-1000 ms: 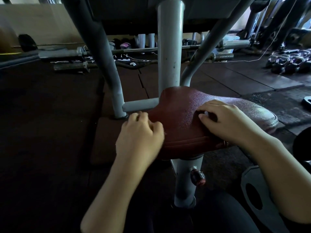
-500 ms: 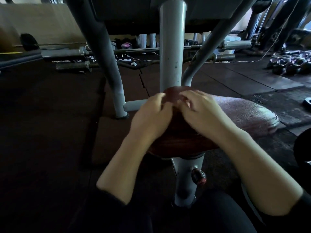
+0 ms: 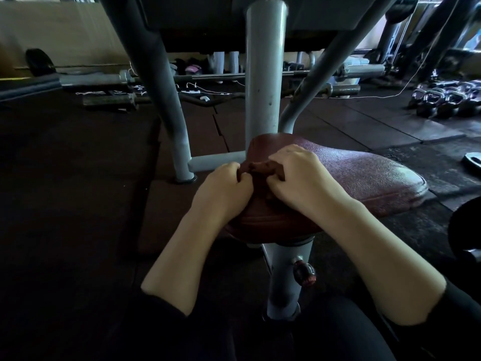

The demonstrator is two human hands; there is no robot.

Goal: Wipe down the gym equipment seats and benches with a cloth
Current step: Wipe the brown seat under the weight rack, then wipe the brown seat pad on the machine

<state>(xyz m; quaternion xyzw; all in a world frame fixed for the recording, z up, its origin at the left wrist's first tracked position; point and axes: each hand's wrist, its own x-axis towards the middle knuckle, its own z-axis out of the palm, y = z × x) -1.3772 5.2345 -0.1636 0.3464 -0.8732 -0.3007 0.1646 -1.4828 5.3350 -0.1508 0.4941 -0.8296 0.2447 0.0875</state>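
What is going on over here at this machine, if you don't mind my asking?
A person is crouched at a gym machine's dark red padded seat. Both hands meet at its near-left end: the left hand and right hand each pinch a small bunched dark reddish-brown cloth held between them on the pad. The seat sits on a grey post with an adjustment knob.
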